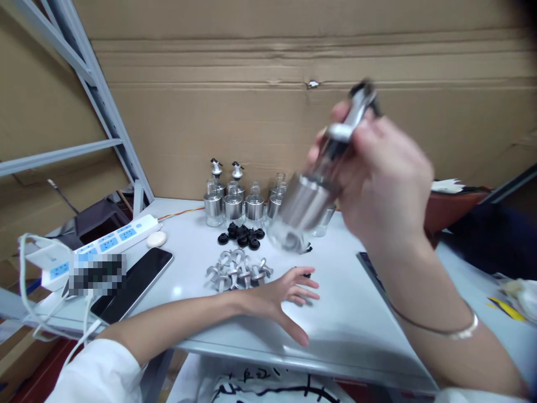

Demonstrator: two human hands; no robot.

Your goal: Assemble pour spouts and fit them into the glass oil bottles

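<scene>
My right hand (377,168) is raised above the table, wrapped around the neck of a glass oil bottle (302,207) with a steel band. The bottle is tilted, blurred by motion, and a silver pour spout with black parts tops it. Low over the table, my left hand (289,294) has its fingers spread and holds nothing. Beside it lies a pile of silver spout pieces (237,268). Black stoppers (241,235) sit in a heap behind them. Small black parts near my left fingertips are mostly hidden.
Several banded glass bottles (254,207) stand in rows at the back, two topped with spouts (237,170). At left are a power strip (121,238), a phone (138,282), a round white object (156,239) and cables. Cardboard (210,112) walls the back; a metal frame (100,106) rises at left.
</scene>
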